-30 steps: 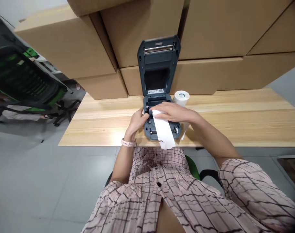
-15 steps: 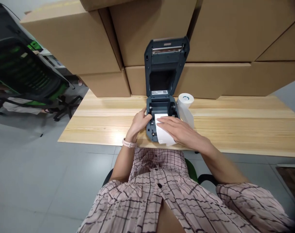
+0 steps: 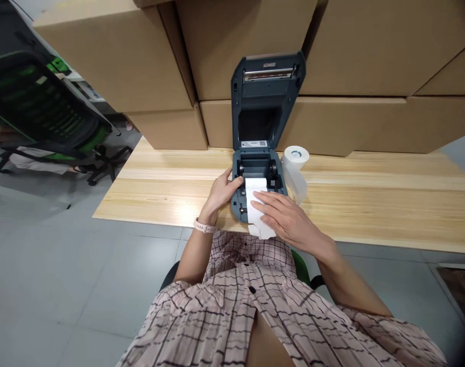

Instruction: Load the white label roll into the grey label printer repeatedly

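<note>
Left hand [image 3: 220, 193] clasps the printer [image 3: 260, 153]; right hand [image 3: 285, 216], fingers spread, rests on the paper strip [image 3: 254, 215].

Paper roll [image 3: 293, 164] right of printer [image 3: 255, 153]

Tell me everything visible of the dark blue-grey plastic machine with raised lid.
The dark blue-grey, plastic-looking machine stands on the pale wooden table, its lid raised, showing a metallic bar, a dark window and a white label. Black round holders flank the open bay. The left hand touches its left side; the right hand lies on a white paper strip running over its front.
</note>
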`<state>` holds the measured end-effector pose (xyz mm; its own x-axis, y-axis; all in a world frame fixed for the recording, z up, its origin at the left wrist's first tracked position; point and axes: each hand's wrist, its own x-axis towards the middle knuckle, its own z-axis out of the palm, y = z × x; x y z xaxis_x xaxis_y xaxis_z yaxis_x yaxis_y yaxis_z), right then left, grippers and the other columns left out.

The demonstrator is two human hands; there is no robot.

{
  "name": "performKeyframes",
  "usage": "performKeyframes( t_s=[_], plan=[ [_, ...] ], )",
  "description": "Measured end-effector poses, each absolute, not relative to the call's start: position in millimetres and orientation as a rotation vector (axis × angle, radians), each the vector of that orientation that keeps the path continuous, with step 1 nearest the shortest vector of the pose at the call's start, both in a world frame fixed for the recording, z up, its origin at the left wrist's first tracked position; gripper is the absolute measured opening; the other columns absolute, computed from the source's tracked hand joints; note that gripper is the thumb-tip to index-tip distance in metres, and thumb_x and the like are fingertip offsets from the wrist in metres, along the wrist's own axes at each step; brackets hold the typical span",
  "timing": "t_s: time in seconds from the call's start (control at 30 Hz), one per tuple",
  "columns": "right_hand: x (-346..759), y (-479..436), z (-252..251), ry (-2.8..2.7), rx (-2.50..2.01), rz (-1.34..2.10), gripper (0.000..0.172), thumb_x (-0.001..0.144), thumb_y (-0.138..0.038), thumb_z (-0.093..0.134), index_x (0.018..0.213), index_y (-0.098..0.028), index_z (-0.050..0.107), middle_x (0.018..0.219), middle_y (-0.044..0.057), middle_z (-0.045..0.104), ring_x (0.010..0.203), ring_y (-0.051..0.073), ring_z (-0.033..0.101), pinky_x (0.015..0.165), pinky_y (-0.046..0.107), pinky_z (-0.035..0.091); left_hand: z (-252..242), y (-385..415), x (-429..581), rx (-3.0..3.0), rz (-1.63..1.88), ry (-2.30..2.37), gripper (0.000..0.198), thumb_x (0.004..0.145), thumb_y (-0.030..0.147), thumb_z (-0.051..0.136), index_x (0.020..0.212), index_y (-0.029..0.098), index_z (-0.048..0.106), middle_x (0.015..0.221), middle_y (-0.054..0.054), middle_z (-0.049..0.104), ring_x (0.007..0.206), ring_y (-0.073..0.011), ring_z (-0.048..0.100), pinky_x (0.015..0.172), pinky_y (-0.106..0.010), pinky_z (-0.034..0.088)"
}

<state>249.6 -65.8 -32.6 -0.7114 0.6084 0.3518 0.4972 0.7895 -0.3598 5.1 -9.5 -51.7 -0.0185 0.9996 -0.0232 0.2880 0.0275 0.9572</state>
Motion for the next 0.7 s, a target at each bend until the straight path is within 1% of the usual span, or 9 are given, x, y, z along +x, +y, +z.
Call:
performKeyframes(
  t_s=[0.07, 0.13, 0.33, 0.43, 0.53, 0.6, 0.67, 0.7],
  plan=[
    [248.9, -65.6, -34.3, -2.517, -0.816, 0.255, 0.043, 0.115, -0.033, 0.042, 0.149, -0.022, 0.065, 0.159, 0.011, 0.063, 0.145, 0.029, 0.061, 0.122, 0.061, 0.05, -52.1, -9.9, 5.2, 1.364, 1.082, 1.406, 0.048, 0.093, 0.043, 0.071, 0.133, 0.016, 0.073, 0.094, -0.009, 0.082, 0.075, -0.0199, 0.071, 0.078, -0.033, 0.058],
    [248.6, -65.6, -36.0, -2.518, -0.809, 0.2, 0.042, 0.115, -0.032, 0.042, 0.147, -0.021, 0.066, 0.158, 0.011, 0.064, 0.144, 0.029, 0.063, 0.123, 0.062, 0.048, -51.8, -10.6, 5.3, 1.336, 1.1, 1.375, 0.048, 0.092, 0.045, 0.075, 0.131, 0.017, 0.074, 0.09, -0.008, 0.081, 0.074, -0.0201, 0.071, 0.077, -0.033, 0.058],
    [249.9, -65.3, -38.9, -2.518, -0.804, 0.181, 0.04, 0.115, -0.031, 0.042, 0.148, -0.025, 0.064, 0.159, 0.007, 0.063, 0.145, 0.026, 0.062, 0.124, 0.059, 0.046, -49.9, -8.9, 4.2, 1.315, 1.098, 1.346, 0.056, 0.086, 0.053, 0.083, 0.128, 0.017, 0.075, 0.08, -0.006, 0.078, 0.072, -0.0206, 0.071, 0.071, -0.033, 0.057],
    [250.7, -65.2, -39.0, -2.511, -0.803, 0.159, 0.04, 0.116, -0.032, 0.04, 0.147, -0.024, 0.065, 0.158, 0.008, 0.064, 0.144, 0.026, 0.063, 0.123, 0.059, 0.047, -51.1, -7.9, 3.6, 1.351, 1.072, 1.373, 0.059, 0.087, 0.056, 0.081, 0.131, 0.017, 0.074, 0.079, -0.006, 0.077, 0.072, -0.021, 0.071, 0.071, -0.034, 0.056],
    [250.8, -66.9, -38.9, -2.502, -0.798, 0.15, 0.04, 0.116, -0.032, 0.041, 0.147, -0.023, 0.064, 0.158, 0.008, 0.064, 0.145, 0.027, 0.063, 0.123, 0.061, 0.046, -52.5, -13.2, 4.3, 1.403, 1.07, 1.517, 0.07, 0.088, 0.059, 0.079, 0.142, 0.016, 0.069, 0.08, -0.006, 0.076, 0.076, -0.0227, 0.071, 0.075, -0.036, 0.056],
    [250.0, -69.4, -39.5, -2.497, -0.796, 0.152, 0.04, 0.116, -0.031, 0.042, 0.149, -0.023, 0.062, 0.159, 0.008, 0.063, 0.147, 0.027, 0.061, 0.124, 0.062, 0.045, -52.7, -21.8, 6.4, 1.482, 1.161, 1.68, 0.08, 0.087, 0.059, 0.08, 0.153, 0.017, 0.06, 0.091, -0.008, 0.078, 0.086, -0.0253, 0.072, 0.081, -0.039, 0.057],
    [248.7, -72.8, -40.9, -2.49, -0.793, 0.157, 0.04, 0.116, -0.03, 0.043, 0.151, -0.023, 0.061, 0.159, 0.008, 0.063, 0.148, 0.027, 0.061, 0.124, 0.063, 0.045, -52.6, -34.0, 10.9, 1.676, 1.313, 1.742, 0.082, 0.09, 0.056, 0.078, 0.159, 0.021, 0.053, 0.116, -0.013, 0.078, 0.108, -0.0289, 0.071, 0.095, -0.044, 0.057],
    [248.5, -74.6, -41.6, -2.482, -0.793, 0.164, 0.04, 0.115, -0.03, 0.044, 0.151, -0.024, 0.061, 0.158, 0.008, 0.064, 0.148, 0.028, 0.061, 0.124, 0.064, 0.045, -52.9, -41.3, 14.3, 1.819, 1.375, 1.705, 0.076, 0.093, 0.054, 0.075, 0.159, 0.023, 0.052, 0.131, -0.014, 0.075, 0.121, -0.0302, 0.068, 0.104, -0.047, 0.054]
  ],
)
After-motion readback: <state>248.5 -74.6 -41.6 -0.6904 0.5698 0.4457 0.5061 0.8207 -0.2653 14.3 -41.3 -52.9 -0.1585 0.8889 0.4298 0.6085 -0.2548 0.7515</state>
